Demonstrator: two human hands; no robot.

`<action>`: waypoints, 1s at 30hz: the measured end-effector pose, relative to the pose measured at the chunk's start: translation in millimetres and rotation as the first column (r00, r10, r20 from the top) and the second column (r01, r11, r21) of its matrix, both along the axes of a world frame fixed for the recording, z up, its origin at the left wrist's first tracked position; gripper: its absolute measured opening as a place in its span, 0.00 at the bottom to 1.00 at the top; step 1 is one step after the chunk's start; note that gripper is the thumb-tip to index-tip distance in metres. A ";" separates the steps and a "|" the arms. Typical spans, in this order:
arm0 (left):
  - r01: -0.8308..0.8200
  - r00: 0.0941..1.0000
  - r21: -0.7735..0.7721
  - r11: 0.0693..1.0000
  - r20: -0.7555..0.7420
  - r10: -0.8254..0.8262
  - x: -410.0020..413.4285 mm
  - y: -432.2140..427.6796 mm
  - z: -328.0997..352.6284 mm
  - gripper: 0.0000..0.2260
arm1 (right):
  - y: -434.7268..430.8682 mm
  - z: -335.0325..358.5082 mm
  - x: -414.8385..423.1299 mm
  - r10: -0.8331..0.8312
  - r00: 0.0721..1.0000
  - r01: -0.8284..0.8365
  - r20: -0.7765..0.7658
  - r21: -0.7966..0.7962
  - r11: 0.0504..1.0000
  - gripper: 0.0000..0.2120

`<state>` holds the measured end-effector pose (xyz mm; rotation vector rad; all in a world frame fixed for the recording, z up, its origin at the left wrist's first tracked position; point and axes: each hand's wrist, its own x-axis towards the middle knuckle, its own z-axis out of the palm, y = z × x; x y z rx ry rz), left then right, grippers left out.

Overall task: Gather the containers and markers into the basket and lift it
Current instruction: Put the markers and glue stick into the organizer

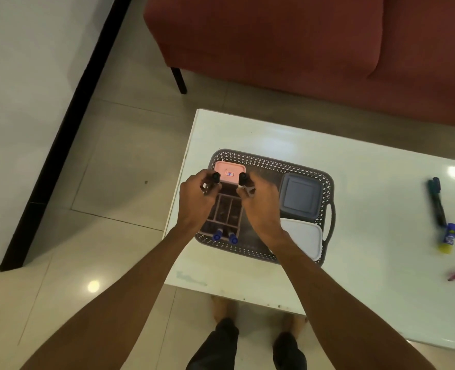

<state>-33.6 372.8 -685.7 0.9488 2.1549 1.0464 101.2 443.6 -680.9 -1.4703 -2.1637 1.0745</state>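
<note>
Spreading beneath both hands, the white surface (354,169) carries the grey basket (271,162). Inside it, a grey container (301,197) and a white container (305,236) lie just right of them. The left hand (194,201) grips a black-capped marker (215,178), and the right hand (261,204) grips a second marker (243,178).

Both bare forearms stretch out from the near side, almost parallel, backs of the hands upward. The left grip (197,200) curls round the left marker (215,178); the right grip (261,202) curls round the right marker (243,178).
</note>
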 end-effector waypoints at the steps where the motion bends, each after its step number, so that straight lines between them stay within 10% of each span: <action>1: 0.008 1.000 -0.016 1.000 -0.015 -0.008 -0.6 -0.1 -2.8 0.10 | -0.3 -3.1 0.3 0.007 0.999 -0.007 0.032 0.009 1.000 0.13; 14: 0.001 0.994 -0.073 0.997 -0.113 -0.009 -7.2 -0.6 -18.6 0.13 | -4.4 -31.1 4.0 0.029 0.988 -0.037 0.155 0.046 0.998 0.12; 30: -0.102 0.988 0.065 0.993 -0.112 0.109 30.7 -25.3 29.5 0.15 | -18.8 -0.5 50.4 -0.093 0.994 0.095 -0.053 0.027 0.995 0.23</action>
